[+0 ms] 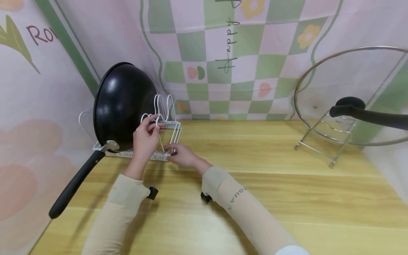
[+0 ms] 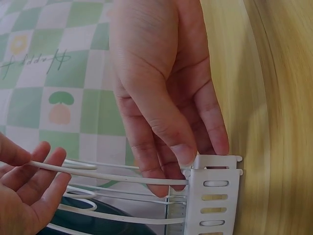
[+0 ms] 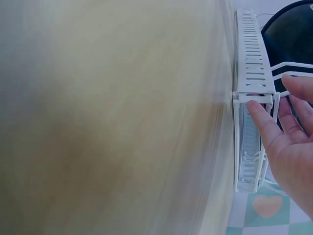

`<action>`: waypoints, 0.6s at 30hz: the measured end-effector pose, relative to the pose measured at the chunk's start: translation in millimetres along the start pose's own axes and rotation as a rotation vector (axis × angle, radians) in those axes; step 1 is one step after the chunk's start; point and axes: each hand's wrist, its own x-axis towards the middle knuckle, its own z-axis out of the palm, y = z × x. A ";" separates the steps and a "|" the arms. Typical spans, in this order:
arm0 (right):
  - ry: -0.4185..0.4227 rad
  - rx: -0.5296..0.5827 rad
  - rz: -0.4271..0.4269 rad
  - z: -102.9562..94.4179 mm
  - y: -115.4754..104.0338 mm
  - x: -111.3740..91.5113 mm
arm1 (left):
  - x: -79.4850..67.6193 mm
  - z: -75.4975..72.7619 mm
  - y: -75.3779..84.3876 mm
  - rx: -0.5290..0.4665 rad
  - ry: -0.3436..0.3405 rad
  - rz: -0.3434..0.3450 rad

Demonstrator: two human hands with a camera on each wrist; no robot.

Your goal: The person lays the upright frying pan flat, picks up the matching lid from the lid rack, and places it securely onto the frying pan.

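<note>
A white metal pan rack (image 1: pixel 159 156) with upright looped wire dividers stands at the back left. My left hand (image 1: pixel 145 141) pinches the upper part of the front wire divider (image 2: pixel 112 176) between thumb and fingers. Lower down, my right hand (image 1: pixel 185 156) holds the foot of that divider where it meets the slotted base (image 2: pixel 213 196). In the right wrist view one finger of the right hand (image 3: pixel 288 152) presses the base's corner. A black wok (image 1: pixel 124 102) leans on its side in the rack, its handle (image 1: pixel 76 184) pointing down to the front left.
A large glass lid (image 1: pixel 334 85) with a dark knob leans on a small metal stand (image 1: pixel 315 150) at the right. Wood-grain tabletop (image 1: pixel 255 148) lies between stand and rack. A checked, printed cloth (image 1: pixel 236 74) hangs behind.
</note>
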 end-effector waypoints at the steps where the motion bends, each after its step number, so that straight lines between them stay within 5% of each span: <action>1: -0.001 0.000 0.000 -0.2 0.2 -0.6 | -0.3 0.5 0.3 0.000 -0.001 -0.001; 18: -0.003 0.022 0.011 -3.0 5.9 -2.8 | -3.0 7.7 0.8 -0.025 -0.003 0.034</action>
